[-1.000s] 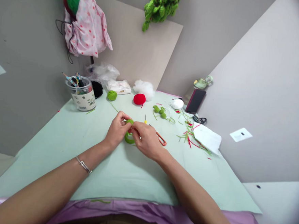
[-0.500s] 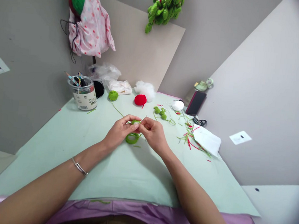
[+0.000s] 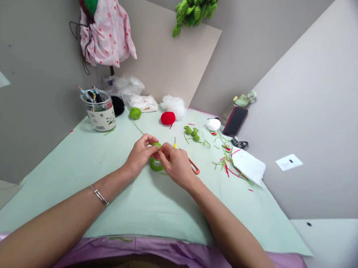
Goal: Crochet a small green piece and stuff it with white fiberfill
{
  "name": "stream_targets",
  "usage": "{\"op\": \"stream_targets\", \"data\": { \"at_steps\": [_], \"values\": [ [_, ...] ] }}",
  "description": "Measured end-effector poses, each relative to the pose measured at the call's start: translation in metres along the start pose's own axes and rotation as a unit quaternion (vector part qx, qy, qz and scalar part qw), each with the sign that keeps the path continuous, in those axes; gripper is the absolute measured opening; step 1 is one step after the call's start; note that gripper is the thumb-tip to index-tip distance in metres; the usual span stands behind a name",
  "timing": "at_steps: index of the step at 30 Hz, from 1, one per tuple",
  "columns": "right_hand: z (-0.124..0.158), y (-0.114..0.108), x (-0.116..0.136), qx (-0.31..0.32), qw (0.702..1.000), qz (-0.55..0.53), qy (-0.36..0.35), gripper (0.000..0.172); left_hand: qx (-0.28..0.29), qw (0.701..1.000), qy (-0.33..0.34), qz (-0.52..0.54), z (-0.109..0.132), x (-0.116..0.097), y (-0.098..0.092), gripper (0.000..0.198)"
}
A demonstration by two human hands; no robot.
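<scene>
Over the middle of the table, my left hand [image 3: 140, 155] pinches a small green crocheted piece [image 3: 156, 144], mostly covered by fingers. My right hand [image 3: 177, 165] has its fingertips closed together at the piece's right side; whether they grip its edge or stuffing is hidden. Just beneath the hands lies a coil of green yarn [image 3: 156, 165]. A strand runs back from the left hand to a green yarn ball [image 3: 135, 113]. Behind the right hand, a thin tool with a yellow handle [image 3: 175, 144] shows in part, and orange-handled scissors [image 3: 195, 168] stick out beside it.
At the back stand a pen jar [image 3: 100, 114], a red yarn ball [image 3: 168, 118] and white stuffing [image 3: 174, 105]. Rightward lie green crocheted bits [image 3: 194, 135], yarn scraps [image 3: 225, 166], white paper [image 3: 248, 165] and a phone [image 3: 235, 121].
My right hand has moved left and turned over the green piece, closer to my left hand. The yellow-handled tool and orange scissors behind it have come into sight.
</scene>
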State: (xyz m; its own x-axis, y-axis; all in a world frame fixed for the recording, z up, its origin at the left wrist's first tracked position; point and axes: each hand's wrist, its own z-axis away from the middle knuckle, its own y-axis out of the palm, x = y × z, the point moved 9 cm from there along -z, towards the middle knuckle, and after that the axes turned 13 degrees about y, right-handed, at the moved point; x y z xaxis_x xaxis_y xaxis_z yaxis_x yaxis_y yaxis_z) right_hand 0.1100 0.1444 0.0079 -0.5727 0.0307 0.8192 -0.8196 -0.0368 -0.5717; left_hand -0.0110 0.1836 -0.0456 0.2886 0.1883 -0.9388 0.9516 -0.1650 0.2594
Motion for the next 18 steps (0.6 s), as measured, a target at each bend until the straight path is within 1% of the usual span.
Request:
{"op": "stream_targets", "data": {
  "at_steps": [2, 4, 8, 10, 14, 18],
  "values": [
    [-0.004, -0.001, -0.005, 0.002, 1.000, -0.011, 0.010, 0.018, 0.003, 1.000, -0.008, 0.021, 0.001, -0.001, 0.001, 0.015],
    [-0.007, -0.004, -0.008, 0.009, 0.999, -0.034, 0.017, 0.020, 0.009, 0.999, -0.006, 0.043, 0.003, -0.008, 0.005, 0.021],
    [-0.011, -0.007, -0.010, 0.007, 0.996, -0.084, 0.015, 0.031, 0.024, 0.997, 0.008, 0.076, 0.007, -0.025, 0.012, 0.031],
    [-0.010, -0.007, -0.009, -0.001, 0.995, -0.103, 0.011, 0.035, 0.032, 0.996, 0.011, 0.086, 0.008, -0.030, 0.015, 0.035],
    [-0.009, -0.005, -0.008, -0.007, 0.993, -0.119, 0.001, 0.036, 0.040, 0.995, 0.015, 0.092, 0.008, -0.029, 0.017, 0.037],
    [-0.006, 0.001, -0.006, 0.001, 0.994, -0.110, -0.015, 0.033, 0.018, 0.996, 0.030, 0.082, 0.006, -0.024, 0.012, 0.032]
  ]
}}
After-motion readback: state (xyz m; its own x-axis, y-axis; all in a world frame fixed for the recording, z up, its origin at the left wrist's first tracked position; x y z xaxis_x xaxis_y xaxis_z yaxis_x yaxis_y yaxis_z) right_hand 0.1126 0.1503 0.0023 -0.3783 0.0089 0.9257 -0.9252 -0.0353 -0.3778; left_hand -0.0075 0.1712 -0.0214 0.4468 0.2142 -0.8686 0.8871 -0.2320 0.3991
